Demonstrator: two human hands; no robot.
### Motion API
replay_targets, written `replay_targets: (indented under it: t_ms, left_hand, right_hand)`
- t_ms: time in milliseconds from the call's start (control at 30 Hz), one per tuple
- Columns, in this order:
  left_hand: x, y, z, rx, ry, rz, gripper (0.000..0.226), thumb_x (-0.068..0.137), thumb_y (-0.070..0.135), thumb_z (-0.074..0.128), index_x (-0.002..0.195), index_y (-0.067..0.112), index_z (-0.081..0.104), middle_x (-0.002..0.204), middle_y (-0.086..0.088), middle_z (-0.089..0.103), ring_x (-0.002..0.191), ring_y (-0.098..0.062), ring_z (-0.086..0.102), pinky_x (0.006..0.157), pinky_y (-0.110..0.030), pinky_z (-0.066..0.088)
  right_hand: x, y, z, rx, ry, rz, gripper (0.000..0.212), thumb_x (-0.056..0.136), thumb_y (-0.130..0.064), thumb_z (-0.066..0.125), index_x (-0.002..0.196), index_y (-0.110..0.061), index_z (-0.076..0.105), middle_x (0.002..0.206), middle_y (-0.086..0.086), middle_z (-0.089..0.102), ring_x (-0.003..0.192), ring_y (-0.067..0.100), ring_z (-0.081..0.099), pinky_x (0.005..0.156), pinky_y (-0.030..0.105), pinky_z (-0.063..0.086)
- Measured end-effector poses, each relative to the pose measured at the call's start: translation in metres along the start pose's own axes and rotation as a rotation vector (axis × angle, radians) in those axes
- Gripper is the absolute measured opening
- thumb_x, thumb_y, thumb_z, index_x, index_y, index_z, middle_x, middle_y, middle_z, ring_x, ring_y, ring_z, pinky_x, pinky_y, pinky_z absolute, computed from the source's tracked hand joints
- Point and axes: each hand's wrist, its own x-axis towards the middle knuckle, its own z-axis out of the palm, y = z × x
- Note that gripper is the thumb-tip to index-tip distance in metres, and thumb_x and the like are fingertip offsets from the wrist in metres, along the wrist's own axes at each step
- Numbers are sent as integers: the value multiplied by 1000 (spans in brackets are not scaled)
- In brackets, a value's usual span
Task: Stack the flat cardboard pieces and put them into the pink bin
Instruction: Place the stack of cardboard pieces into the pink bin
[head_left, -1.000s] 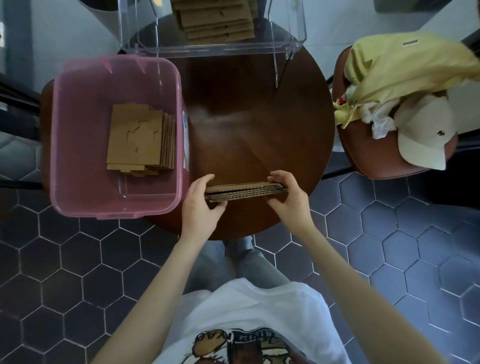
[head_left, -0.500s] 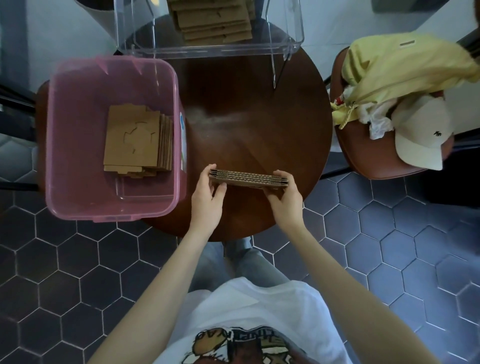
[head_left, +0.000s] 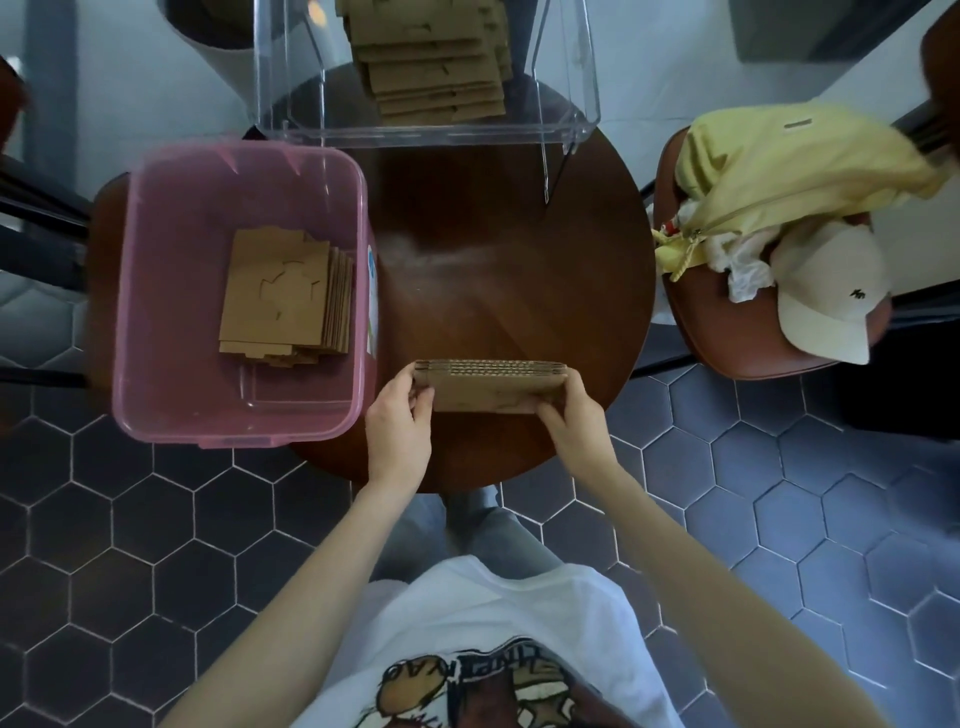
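A small stack of flat cardboard pieces (head_left: 491, 387) stands tilted on edge over the near part of the round wooden table (head_left: 509, 249), its corrugated edges up. My left hand (head_left: 400, 421) grips its left end and my right hand (head_left: 569, 415) grips its right end. To the left stands the pink bin (head_left: 156, 364), with an earlier pile of cardboard (head_left: 283, 299) lying flat inside. At the table's far side a clear plastic container (head_left: 426, 124) holds several more cardboard pieces (head_left: 431, 67).
A brown chair (head_left: 727, 343) at the right carries a yellow garment (head_left: 795, 156) and a white cap (head_left: 826, 296). The pink bin overhangs the table's left edge. Dark hexagonal floor tiles lie below.
The held stack has been tipped from lying flat to standing on edge, and its broad face now leans toward me. Both hands kept hold of its ends.
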Motion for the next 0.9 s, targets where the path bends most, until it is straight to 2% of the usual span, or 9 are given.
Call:
replay_targets:
  t_ms: [67,133,267,367,467,600,667,800,900]
  left_hand:
    - [-6,4,-7,33,-19,-15,32,88,13,57,118,6,59,109,-11,69,95,-15,63,82,-14,44]
    - [-11,9,-14,50,-45,-28,28,86,16,60,111,5,64,100,-11,72,82,-10,61,73,-9,40]
    - [-14,25,-35,-26,-105,-87,25,82,18,64,104,6,68,93,-6,73,80,-12,65,74,-21,50]
    - [-13,38,-54,-233,-186,-243,20,81,14,66,98,4,68,87,-12,73,71,-16,71,69,-31,59]
    - [-12,50,-81,-433,-251,-350,2,81,11,66,82,12,66,82,-9,73,62,-12,72,58,-22,58]
    - [-5,55,-122,-605,-198,-387,1,81,11,66,81,10,66,75,-4,73,62,-10,72,56,-18,56]
    - [4,51,-139,-639,-147,-436,1,80,11,67,80,10,67,73,-3,74,70,-14,73,62,-23,58]
    - [26,27,-162,-807,-67,-616,17,84,7,60,100,4,65,100,-15,71,93,-25,69,77,-30,58]
    - [46,5,-175,-1010,-64,-773,24,89,9,53,111,1,56,104,-19,66,98,-29,66,83,-34,54]
  right_hand:
    - [0,-4,-11,-23,-39,21,41,92,-22,53,130,-12,40,114,8,62,108,25,59,82,25,47]
    - [2,-13,-23,-46,-70,42,49,90,-27,57,134,-12,40,122,9,58,116,24,54,89,26,43]
    - [9,-39,-45,-94,-117,29,56,87,-26,62,136,-11,42,133,10,54,124,23,49,92,25,40]
    - [15,-70,-58,-92,-145,10,55,84,-25,65,134,-11,47,126,8,59,118,22,55,93,30,45]
    - [19,-111,-63,-88,-155,-42,48,83,-23,65,129,-13,52,112,1,61,103,16,58,85,29,46]
    - [25,-166,-47,-119,-171,-179,42,85,-24,63,125,-18,54,106,-8,59,90,2,57,72,15,44]
    - [29,-192,-31,-135,-180,-229,41,85,-24,62,125,-19,54,106,-10,58,91,1,56,69,11,41]
    - [45,-231,13,-209,-128,-341,44,82,-21,64,125,-17,55,113,-3,62,101,9,56,79,16,42]
    - [60,-253,56,-294,-113,-414,47,80,-16,64,126,-14,54,120,4,61,104,13,55,85,21,42]
